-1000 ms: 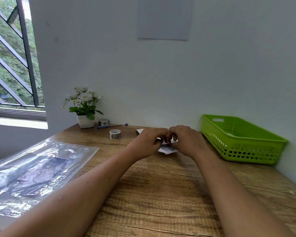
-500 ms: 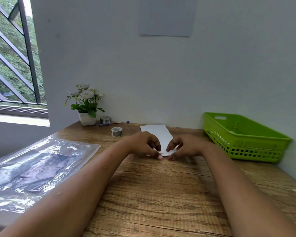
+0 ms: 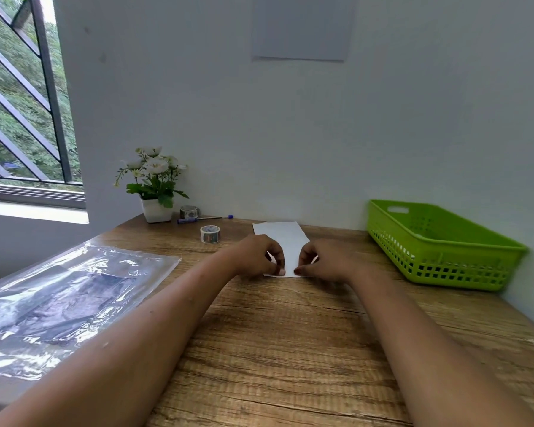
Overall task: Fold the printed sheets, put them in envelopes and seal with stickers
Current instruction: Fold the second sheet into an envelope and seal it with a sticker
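A white folded sheet (image 3: 285, 238) lies flat on the wooden table (image 3: 290, 340), running from my hands toward the wall. My left hand (image 3: 259, 257) pinches its near edge at the left with curled fingers, thumb tip down on the paper. My right hand (image 3: 327, 260) pinches the same edge at the right. The two thumbs sit a few centimetres apart. A patterned sticker tape roll (image 3: 210, 233) stands left of the sheet. A second roll (image 3: 188, 212) is further back by the wall.
A green plastic basket (image 3: 438, 260) stands at the right against the wall. A clear plastic bag (image 3: 59, 303) with dark contents covers the table's left side. A potted white flower (image 3: 156, 186) and a blue pen (image 3: 204, 219) sit at the back left.
My hands have drawn back toward me from over the sheet to its near edge. The sheet now lies flat and stretched out toward the wall.
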The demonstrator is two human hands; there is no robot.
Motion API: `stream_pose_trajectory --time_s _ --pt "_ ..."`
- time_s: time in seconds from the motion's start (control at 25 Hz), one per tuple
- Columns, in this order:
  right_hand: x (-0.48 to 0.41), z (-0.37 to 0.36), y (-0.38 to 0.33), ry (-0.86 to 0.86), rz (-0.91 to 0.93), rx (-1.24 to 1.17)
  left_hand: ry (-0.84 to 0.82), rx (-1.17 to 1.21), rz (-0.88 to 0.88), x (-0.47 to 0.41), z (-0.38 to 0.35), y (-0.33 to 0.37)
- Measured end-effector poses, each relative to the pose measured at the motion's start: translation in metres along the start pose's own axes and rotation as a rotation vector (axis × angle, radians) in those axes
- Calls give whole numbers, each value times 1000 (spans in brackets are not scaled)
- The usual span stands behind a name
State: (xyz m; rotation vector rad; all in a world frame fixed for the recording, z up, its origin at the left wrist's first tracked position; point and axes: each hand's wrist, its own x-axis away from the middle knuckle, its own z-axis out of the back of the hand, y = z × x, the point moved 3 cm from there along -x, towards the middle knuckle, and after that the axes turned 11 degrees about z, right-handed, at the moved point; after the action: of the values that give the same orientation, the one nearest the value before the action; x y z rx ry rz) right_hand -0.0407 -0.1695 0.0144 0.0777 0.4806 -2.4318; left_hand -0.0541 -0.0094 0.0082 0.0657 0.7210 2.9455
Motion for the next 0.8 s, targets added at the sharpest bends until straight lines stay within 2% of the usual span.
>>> stream_pose_trajectory --time_s 0.16,0.48,0.8 --pt "-4 -9 -7 26 -43 -43 -19 26 -5 1 1 -2" --pt "-2 3 18 -5 -265 -281 -90 10 15 2 3 -1" --pt "16 20 32 -73 -423 -181 -182 -33 3 1 9 -17"
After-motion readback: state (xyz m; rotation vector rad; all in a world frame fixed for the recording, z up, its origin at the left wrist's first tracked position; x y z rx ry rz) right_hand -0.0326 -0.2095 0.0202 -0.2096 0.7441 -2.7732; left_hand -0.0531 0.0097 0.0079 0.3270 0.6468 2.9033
